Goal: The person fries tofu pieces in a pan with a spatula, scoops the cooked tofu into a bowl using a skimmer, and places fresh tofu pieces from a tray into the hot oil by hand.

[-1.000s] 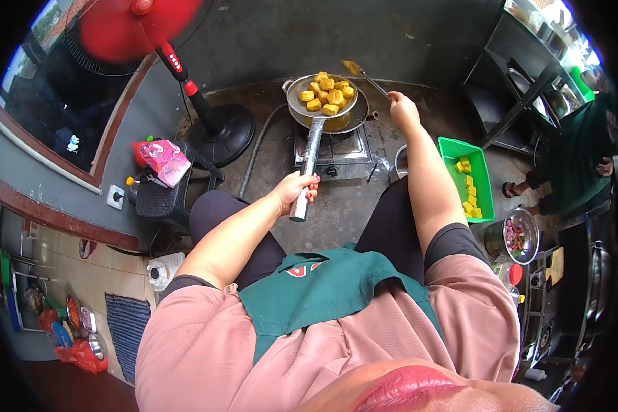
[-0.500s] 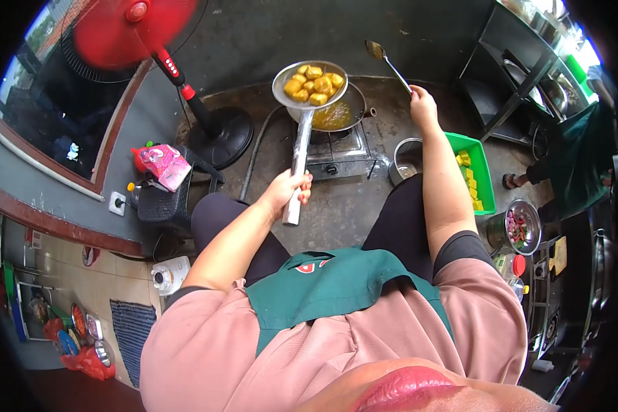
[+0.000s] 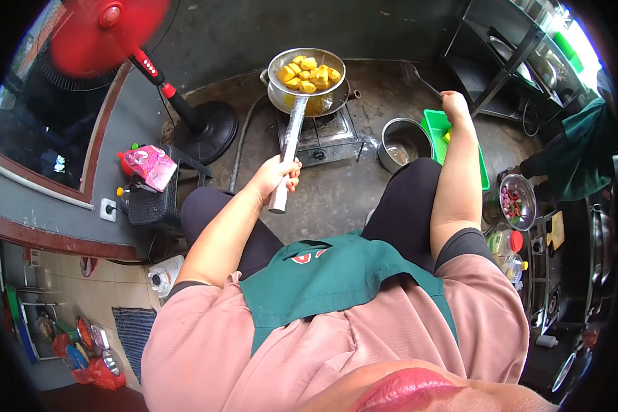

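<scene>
My left hand point(image 3: 276, 180) is closed around the long metal handle of a strainer point(image 3: 293, 130). Golden-yellow fried chunks point(image 3: 307, 73) sit in its bowl, above a wok point(image 3: 335, 106) of oil on a gas stove point(image 3: 321, 152). The strainer hides much of the wok. Out to the right, my right hand point(image 3: 455, 106) grips a long-handled spatula point(image 3: 424, 80), its head blurred and pointing away to the left. Below that hand lies a green tray point(image 3: 484, 170) with yellow pieces, partly covered by my forearm.
A metal pot point(image 3: 405, 145) stands between stove and tray. To the left are a red fan point(image 3: 110, 31) and a dark stool point(image 3: 159, 202) with a pink packet point(image 3: 151, 167). A metal bowl point(image 3: 516, 202) and a shelf rack point(image 3: 491, 75) are at right, near a person in green point(image 3: 587, 151).
My right hand and the spatula have swung right, out over the green tray. The strainer stays above the wok, still holding the yellow chunks. The view has shifted slightly.
</scene>
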Available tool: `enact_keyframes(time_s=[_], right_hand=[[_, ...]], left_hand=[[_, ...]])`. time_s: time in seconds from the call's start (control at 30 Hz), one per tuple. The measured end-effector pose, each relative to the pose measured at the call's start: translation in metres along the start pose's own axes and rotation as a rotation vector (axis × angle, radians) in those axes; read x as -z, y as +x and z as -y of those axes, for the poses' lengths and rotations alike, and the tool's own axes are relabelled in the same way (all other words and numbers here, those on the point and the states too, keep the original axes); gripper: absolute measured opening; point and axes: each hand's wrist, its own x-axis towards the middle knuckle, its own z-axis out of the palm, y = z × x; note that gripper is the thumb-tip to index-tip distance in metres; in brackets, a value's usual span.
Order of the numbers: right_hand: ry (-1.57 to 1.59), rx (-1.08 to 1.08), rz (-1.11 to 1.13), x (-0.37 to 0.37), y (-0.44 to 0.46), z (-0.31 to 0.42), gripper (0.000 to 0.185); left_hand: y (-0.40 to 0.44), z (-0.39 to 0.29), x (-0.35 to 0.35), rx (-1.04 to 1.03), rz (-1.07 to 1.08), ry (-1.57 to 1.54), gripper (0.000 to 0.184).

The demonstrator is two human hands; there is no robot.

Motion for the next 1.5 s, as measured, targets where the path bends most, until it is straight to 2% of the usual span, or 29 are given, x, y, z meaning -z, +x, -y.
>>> enact_keyframes(time_s=[0.13, 0.53, 0.73, 1.1, 1.33, 1.43, 1.5], right_hand=[[0.071, -0.225, 0.145, 0.0, -0.012, -0.004, 0.029], [0.007, 0.012, 0.057, 0.023, -0.05, 0.009, 0.026], [-0.056, 0.054, 0.023, 0.034, -0.057, -0.001, 0.027], [-0.108, 0.095, 0.001, 0.048, -0.082, 0.008, 0.027], [0.357, -0.263, 0.074, 0.075, -0.125, 0.031, 0.026], [0.292, -0.251, 0.035, 0.079, -0.123, 0.014, 0.027], [0.38, -0.292, 0.02, 0.082, -0.126, 0.005, 0.028]], left_hand=[[-0.001, 0.002, -0.003, 0.003, 0.021, 0.041, 0.015], [0.005, 0.003, -0.008, 0.016, -0.001, 0.088, 0.015], [0.019, 0.002, -0.002, 0.026, 0.031, -0.007, 0.01], [0.024, -0.002, -0.003, 0.09, 0.087, -0.176, 0.016], [0.013, 0.002, -0.013, 0.067, 0.078, -0.036, 0.012], [0.005, 0.005, -0.022, 0.039, 0.086, 0.055, 0.011], [0.002, 0.008, -0.029, 0.026, 0.093, 0.112, 0.011]])
